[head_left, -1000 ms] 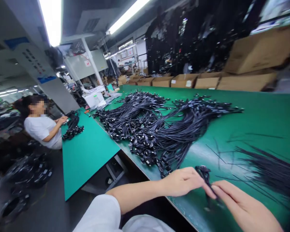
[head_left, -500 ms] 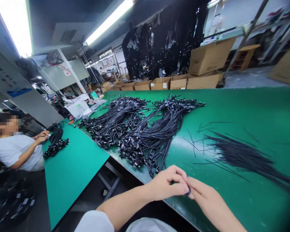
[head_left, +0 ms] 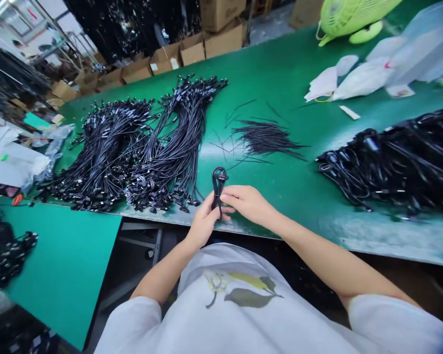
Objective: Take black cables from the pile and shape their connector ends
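My left hand (head_left: 203, 223) and my right hand (head_left: 245, 201) meet at the near edge of the green table (head_left: 291, 177), both pinching a small coiled black cable (head_left: 219, 184) held upright between them. A thin black tie seems to run round the coil, though I cannot make it out clearly. Just beyond lies a loose heap of thin black ties (head_left: 262, 138). To the left, two big piles of uncoiled black cables (head_left: 133, 147) spread over the table. On the right sits a pile of coiled black cables (head_left: 395, 164).
A lower green table (head_left: 55, 265) stands at the left with a small cable bundle (head_left: 7, 253). White plastic bags (head_left: 362, 76) and a green fan (head_left: 350, 17) sit at the far right. Cardboard boxes (head_left: 192, 46) line the far edge.
The view has swung right and down, so the co-worker at the left table is out of sight. My hands have come together in front of me, with the coiled cable now upright between them.
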A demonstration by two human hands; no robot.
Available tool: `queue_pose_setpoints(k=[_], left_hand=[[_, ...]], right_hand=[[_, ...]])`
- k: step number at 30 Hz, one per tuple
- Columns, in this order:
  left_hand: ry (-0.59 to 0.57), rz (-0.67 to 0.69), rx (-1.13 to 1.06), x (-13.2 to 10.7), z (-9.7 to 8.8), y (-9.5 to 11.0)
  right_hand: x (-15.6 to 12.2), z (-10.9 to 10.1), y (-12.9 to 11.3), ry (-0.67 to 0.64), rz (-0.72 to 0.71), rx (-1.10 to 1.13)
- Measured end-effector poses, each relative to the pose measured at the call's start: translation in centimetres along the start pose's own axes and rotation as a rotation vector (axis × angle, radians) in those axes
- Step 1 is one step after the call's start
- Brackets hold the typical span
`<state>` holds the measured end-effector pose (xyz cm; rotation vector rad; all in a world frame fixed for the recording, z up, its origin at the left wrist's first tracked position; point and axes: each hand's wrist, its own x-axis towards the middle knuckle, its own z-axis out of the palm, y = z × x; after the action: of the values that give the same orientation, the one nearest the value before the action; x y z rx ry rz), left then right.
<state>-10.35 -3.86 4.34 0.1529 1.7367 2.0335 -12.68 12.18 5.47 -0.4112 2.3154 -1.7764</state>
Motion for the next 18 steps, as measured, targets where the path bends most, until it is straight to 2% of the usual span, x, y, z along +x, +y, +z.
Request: queue_pose_setpoints(k=[2, 3, 4, 5, 6, 8, 9, 11, 15, 18], left_hand=[[-0.037, -0.017, 0.072, -0.2, -0.5, 0.0], [-0.052, -0.022, 0.083, -0.2, -0.7, 0.1], [-0.057, -0.026, 0.066, -0.2, -0.9, 0.2], [-0.055, -0.027, 0.023, -0.1, -1.0, 0.4], [-0.054, -0.033, -0.036, 0.0, -1.0, 0.5], [-0.069, -0.073, -0.144, 0.2, -0.8, 0.5], [-0.089, -0.104, -0.164, 0.2, -0.6, 0.4], [-0.136, -0.158, -0.111, 0.4, 0.1, -0.1], [-0.165, -0.173, 0.074, 0.4, 1.3, -1.3], [-0.182, -0.23, 0.008, 0.5, 1.8, -1.6]], right_hand=[[-0.3, -0.3, 1.2, -0.236, 0.144, 0.286], [-0.5, -0.4, 1.8, -0.311, 0.208, 0.385], [-0.6, -0.5, 2.4, -0.316, 0.244, 0.429], [-0.7, -0.6, 3.0, -0.244, 0.242, 0.428], [-0.7, -0.6, 3.3, -0.111, 0.201, 0.406], [-0.7, -0.6, 3.5, 0.183, 0.055, 0.347], [-0.7, -0.6, 3.4, 0.283, -0.02, 0.311], [-0.6, -0.4, 2.8, 0.374, -0.125, 0.186], [-0.4, -0.2, 2.1, 0.48, -0.24, -0.132], [-0.4, -0.2, 2.4, 0.525, -0.281, -0.155]])
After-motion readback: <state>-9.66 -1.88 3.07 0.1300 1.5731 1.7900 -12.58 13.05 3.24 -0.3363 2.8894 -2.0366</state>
